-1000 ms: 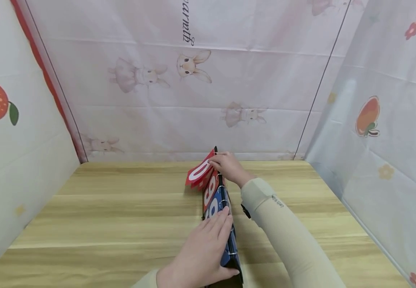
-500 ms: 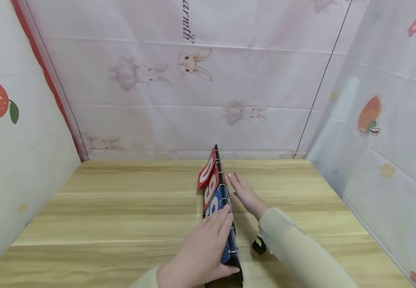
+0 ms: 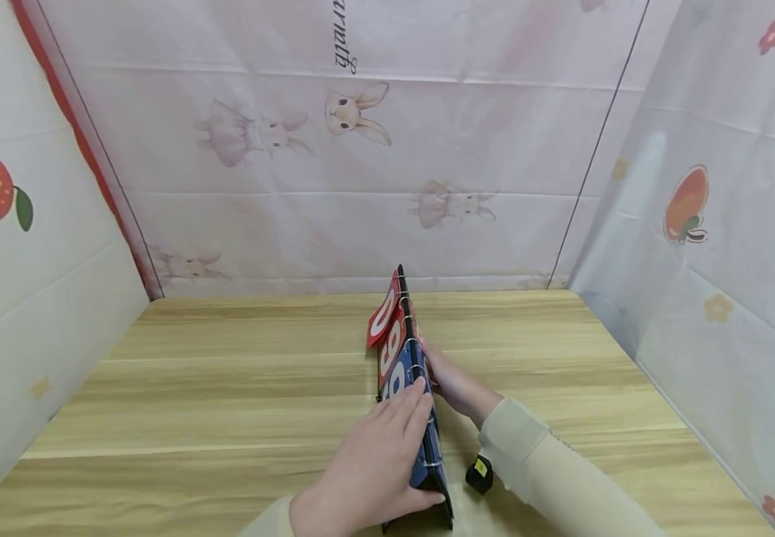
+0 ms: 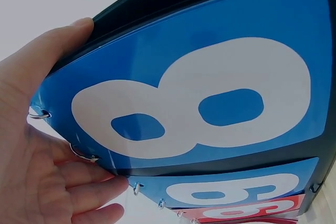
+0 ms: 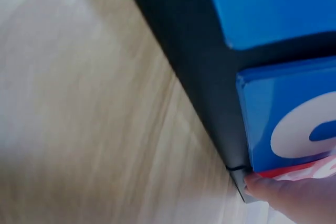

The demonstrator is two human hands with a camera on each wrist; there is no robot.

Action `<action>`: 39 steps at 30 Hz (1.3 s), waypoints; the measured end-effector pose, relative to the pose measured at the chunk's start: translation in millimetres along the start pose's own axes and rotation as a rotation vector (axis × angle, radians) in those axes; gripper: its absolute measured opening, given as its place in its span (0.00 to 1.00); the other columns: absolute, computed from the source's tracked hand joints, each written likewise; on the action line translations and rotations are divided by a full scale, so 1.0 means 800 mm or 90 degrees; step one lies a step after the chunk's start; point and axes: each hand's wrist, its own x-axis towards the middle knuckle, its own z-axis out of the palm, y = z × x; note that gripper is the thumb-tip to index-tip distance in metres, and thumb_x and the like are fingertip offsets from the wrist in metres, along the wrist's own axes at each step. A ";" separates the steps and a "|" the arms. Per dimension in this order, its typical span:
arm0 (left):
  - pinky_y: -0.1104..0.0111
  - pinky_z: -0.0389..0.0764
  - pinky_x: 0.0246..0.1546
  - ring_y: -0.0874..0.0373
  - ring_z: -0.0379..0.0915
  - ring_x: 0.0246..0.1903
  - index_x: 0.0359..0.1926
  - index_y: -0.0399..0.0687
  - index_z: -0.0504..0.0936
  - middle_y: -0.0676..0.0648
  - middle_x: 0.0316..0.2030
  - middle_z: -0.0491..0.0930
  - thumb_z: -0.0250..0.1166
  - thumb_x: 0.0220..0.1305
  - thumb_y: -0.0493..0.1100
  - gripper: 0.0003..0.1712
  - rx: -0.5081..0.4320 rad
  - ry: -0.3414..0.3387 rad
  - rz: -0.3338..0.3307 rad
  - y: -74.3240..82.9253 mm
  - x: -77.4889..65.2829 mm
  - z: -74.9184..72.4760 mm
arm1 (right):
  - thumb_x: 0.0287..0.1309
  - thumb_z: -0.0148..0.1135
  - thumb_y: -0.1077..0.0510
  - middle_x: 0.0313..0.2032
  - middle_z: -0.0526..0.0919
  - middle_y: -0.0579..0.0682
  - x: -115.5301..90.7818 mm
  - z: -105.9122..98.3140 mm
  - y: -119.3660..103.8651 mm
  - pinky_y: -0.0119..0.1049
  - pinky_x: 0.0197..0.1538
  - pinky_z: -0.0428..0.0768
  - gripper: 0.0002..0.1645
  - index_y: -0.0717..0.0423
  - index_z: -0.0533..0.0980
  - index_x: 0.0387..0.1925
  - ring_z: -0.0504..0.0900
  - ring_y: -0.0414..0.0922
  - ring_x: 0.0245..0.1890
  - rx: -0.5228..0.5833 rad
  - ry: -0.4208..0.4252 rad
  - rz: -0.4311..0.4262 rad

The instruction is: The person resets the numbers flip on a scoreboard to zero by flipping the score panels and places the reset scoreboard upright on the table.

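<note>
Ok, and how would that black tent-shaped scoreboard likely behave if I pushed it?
The black tent-shaped scoreboard looks fairly stiff, standing straight-sided. It rests on its lower edges, so it might slide or fold. The far red rectangular card would probably swing, since it juts out, hung from silver metal rings.

I see the person's bare left hand [image 3: 367, 466] nearer, fingers [image 3: 403, 414] extended together, thumb [image 3: 424, 500] spread rightward; the bare right hand [image 3: 456, 382] sits farther off, its cream-sleeved arm [image 3: 562, 473] slanting from near right.

Flip scoreboard [image 3: 400, 362] on tabletop [image 3: 226, 373] (cloth wall [image 3: 360, 171] behind both).
</note>
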 end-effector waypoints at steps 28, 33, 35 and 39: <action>0.55 0.69 0.59 0.48 0.55 0.64 0.65 0.34 0.58 0.36 0.67 0.57 0.63 0.44 0.73 0.59 0.001 0.010 0.005 -0.003 -0.001 -0.002 | 0.70 0.40 0.43 0.53 0.68 0.66 0.002 0.012 -0.009 0.51 0.59 0.66 0.36 0.65 0.48 0.66 0.72 0.54 0.48 0.058 0.180 0.005; 0.55 0.68 0.59 0.49 0.54 0.65 0.66 0.37 0.57 0.38 0.68 0.55 0.60 0.46 0.73 0.58 -0.025 -0.034 -0.010 -0.001 -0.001 -0.007 | 0.64 0.53 0.49 0.62 0.62 0.64 -0.005 0.005 -0.016 0.52 0.64 0.63 0.41 0.61 0.47 0.69 0.67 0.54 0.56 0.138 0.277 -0.015; 0.55 0.68 0.59 0.49 0.54 0.65 0.66 0.38 0.57 0.38 0.68 0.55 0.60 0.46 0.73 0.57 -0.031 -0.049 -0.014 -0.001 -0.001 -0.008 | 0.63 0.55 0.53 0.59 0.67 0.61 -0.008 0.001 -0.022 0.47 0.59 0.71 0.37 0.60 0.53 0.67 0.72 0.49 0.52 0.186 0.300 -0.034; 0.55 0.68 0.59 0.49 0.54 0.65 0.66 0.39 0.58 0.39 0.68 0.55 0.60 0.46 0.74 0.57 -0.032 -0.053 -0.014 0.000 -0.001 -0.007 | 0.62 0.56 0.59 0.47 0.74 0.55 -0.011 -0.004 -0.039 0.29 0.44 0.81 0.28 0.64 0.61 0.61 0.80 0.38 0.37 0.293 0.317 -0.076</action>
